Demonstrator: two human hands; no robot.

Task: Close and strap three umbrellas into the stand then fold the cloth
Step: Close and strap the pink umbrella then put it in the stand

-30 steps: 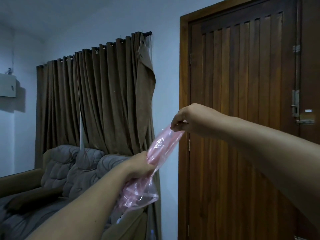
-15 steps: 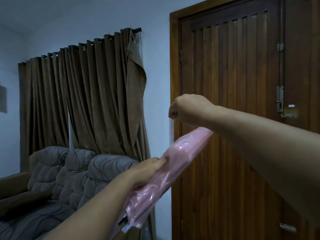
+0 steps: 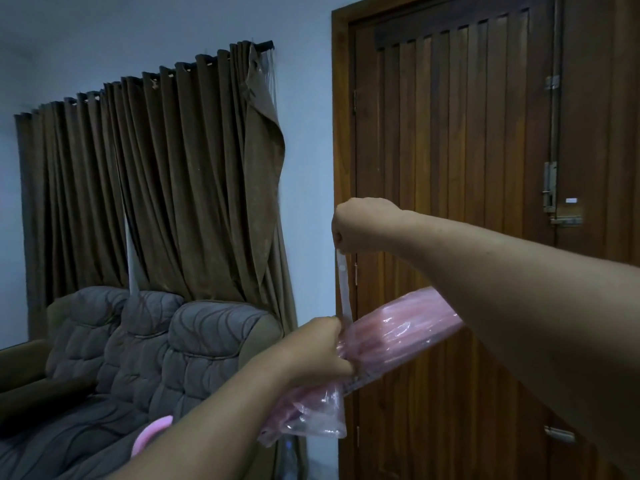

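Strapping step in hand. Left hand (image 3: 320, 348) gripping the furled pink umbrella (image 3: 391, 336) at centre frame, tip towards 2 o'clock. Right hand (image 3: 363, 228) pinching the strap (image 3: 344, 289) taut towards 12 o'clock. Next, probably: wind round canopy, fasten snugly.

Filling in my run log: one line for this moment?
left hand: grips closed pink translucent umbrella | right hand: pulls clear strap up

I stand in a home living room: a grey quilted sofa (image 3: 149, 344) sits under long brown curtains (image 3: 156, 174) on a rod, beside a slatted wooden door (image 3: 450, 168) with a metal latch (image 3: 550, 188), against pale blue walls (image 3: 308, 161).
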